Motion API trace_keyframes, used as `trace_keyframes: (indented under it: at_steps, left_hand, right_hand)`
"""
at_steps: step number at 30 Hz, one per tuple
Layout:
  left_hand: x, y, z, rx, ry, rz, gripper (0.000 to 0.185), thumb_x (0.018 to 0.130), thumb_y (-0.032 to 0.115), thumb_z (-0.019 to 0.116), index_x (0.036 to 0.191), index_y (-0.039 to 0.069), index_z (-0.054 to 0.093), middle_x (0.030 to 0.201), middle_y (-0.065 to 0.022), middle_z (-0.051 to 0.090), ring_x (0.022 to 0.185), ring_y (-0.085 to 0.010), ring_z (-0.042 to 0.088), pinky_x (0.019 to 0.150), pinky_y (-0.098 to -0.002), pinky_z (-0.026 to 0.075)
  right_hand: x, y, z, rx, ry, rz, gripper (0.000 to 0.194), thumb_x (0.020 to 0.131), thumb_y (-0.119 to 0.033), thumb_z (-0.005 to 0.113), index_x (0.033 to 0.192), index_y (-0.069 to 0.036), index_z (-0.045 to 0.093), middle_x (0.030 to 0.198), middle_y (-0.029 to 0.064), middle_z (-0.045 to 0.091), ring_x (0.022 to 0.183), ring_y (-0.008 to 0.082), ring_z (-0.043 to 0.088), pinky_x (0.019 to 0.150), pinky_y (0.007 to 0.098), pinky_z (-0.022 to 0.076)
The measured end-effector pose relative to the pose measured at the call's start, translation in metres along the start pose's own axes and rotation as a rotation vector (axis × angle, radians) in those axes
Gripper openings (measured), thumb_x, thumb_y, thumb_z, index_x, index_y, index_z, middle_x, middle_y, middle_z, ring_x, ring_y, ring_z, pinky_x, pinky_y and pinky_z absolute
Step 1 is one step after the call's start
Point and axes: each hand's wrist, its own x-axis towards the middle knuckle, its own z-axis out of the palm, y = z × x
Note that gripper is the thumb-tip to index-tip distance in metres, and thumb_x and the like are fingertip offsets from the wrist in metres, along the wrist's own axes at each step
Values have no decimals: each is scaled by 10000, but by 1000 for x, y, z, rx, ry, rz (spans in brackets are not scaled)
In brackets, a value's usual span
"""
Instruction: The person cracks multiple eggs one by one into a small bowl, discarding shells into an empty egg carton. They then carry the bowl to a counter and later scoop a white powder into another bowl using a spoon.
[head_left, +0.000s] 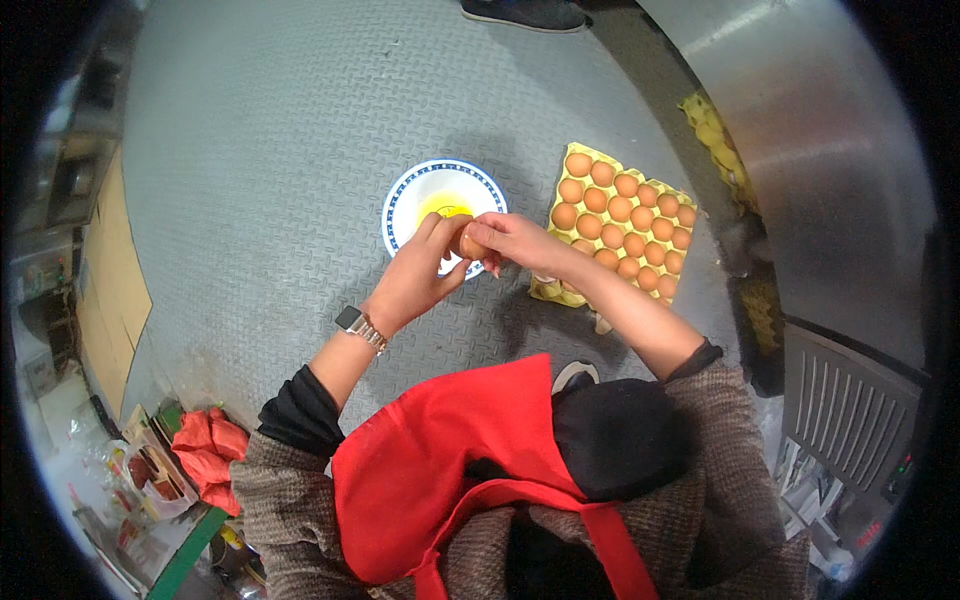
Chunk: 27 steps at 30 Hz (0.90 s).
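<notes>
Both my hands meet over the near side of a white bowl with a blue patterned rim, which stands on the floor. Yellow egg lies in the bowl. Between my left hand and my right hand is a brown egg; the fingers of both hands are on it. Whether its shell is cracked cannot be told. To the right of the bowl, partly behind my right forearm, lies a yellow egg tray holding rows of brown eggs.
The floor is grey diamond-patterned plating. A dark shoe shows at the top edge. Metal cabinet fronts stand at the right, with more yellow trays beside them. Cardboard and a red bag are at the left.
</notes>
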Motion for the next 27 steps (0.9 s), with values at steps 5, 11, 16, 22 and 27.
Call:
trace_keyframes:
  at_steps: [5, 11, 16, 22, 27]
  left_hand:
    - [-2, -4, 1, -154, 23, -149, 457, 793, 49, 661, 1212, 18, 482, 1034, -128, 532, 832, -238, 590, 723, -319, 513]
    - [1, -2, -2, -218, 2, -230, 416, 822, 63, 634, 1187, -10, 451, 1000, -150, 563, 813, -217, 617, 713, -312, 518]
    - [0, 2, -6, -258, -42, -249, 402, 883, 61, 562, 1233, 32, 367, 1043, -172, 617, 886, -216, 657, 729, -330, 531]
    - [-3, -4, -7, -277, 14, -236, 409, 870, 90, 575, 1206, -17, 369, 1080, -216, 575, 1018, -286, 628, 852, -376, 505]
    - [-3, -10, -9, -222, 18, -199, 404, 888, 51, 531, 1239, -5, 338, 1098, -200, 569, 988, -247, 618, 825, -350, 507]
  right_hand:
    - [-6, -14, 11, -287, 68, 5, 480, 948, -407, 555, 1181, 13, 543, 939, 101, 639, 798, 154, 633, 653, 289, 527]
    - [-10, -28, 23, -684, 132, -235, 464, 878, -286, 622, 1212, 18, 517, 1069, 210, 632, 957, 312, 638, 823, 379, 513]
    - [-2, -27, 30, -759, 134, -300, 406, 858, -223, 599, 1172, 20, 515, 1048, 230, 617, 961, 363, 612, 837, 401, 489]
    - [8, -27, 31, -784, 94, -356, 356, 868, -208, 566, 1137, 13, 492, 1038, 223, 602, 955, 369, 593, 828, 416, 476]
    - [12, -29, 30, -827, 74, -361, 352, 872, -206, 557, 1141, 11, 488, 1019, 215, 598, 941, 372, 590, 820, 420, 476]
